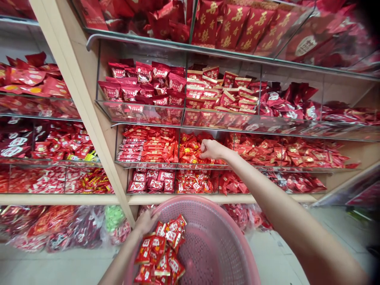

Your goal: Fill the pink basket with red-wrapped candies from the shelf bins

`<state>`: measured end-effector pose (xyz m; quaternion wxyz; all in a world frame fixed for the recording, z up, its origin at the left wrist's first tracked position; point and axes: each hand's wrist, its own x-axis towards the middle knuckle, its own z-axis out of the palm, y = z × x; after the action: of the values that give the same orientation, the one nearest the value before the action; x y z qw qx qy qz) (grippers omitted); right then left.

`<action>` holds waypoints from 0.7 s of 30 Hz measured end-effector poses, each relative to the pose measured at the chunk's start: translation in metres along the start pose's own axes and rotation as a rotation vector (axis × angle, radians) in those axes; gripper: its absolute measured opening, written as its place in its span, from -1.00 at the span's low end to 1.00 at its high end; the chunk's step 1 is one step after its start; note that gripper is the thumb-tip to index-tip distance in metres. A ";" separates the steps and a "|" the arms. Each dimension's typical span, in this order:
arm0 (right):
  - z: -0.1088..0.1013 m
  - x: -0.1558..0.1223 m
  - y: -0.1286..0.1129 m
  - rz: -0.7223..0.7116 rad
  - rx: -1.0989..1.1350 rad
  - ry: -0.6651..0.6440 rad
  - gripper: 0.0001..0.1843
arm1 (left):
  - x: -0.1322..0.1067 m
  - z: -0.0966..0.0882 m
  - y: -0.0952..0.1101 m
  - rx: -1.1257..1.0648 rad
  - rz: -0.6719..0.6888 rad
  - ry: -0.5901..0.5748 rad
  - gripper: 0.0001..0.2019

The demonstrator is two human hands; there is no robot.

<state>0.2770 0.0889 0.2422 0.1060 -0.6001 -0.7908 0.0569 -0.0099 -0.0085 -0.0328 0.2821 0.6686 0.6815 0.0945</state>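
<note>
My left hand grips the near left rim of a pink perforated plastic basket, its fingers curled over the edge. Several red candy packets lie heaped in the basket's left side. My right hand reaches up into a clear bin of small red and yellow wrapped candies on the third shelf, fingers closed in a pinch among the candies. What it grips is too small to name.
Tilted clear acrylic bins full of red packets fill the shelves on both sides of a cream upright post. Bulk plastic bags of sweets sit on the floor below, one with green candies.
</note>
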 end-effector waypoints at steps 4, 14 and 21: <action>-0.002 0.006 0.001 -0.013 -0.014 -0.018 -0.76 | 0.000 0.001 -0.002 -0.002 -0.001 0.015 -0.57; 0.004 0.007 0.005 -0.045 0.040 0.049 -0.77 | 0.000 0.002 -0.005 -0.027 0.016 0.003 -0.62; -0.020 -0.023 0.008 -0.088 0.372 0.156 -0.77 | 0.001 0.003 -0.005 0.011 0.016 0.011 -0.63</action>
<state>0.2956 0.0686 0.2580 0.2783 -0.5375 -0.7816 0.1507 -0.0130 -0.0084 -0.0384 0.2738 0.6750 0.6782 0.0968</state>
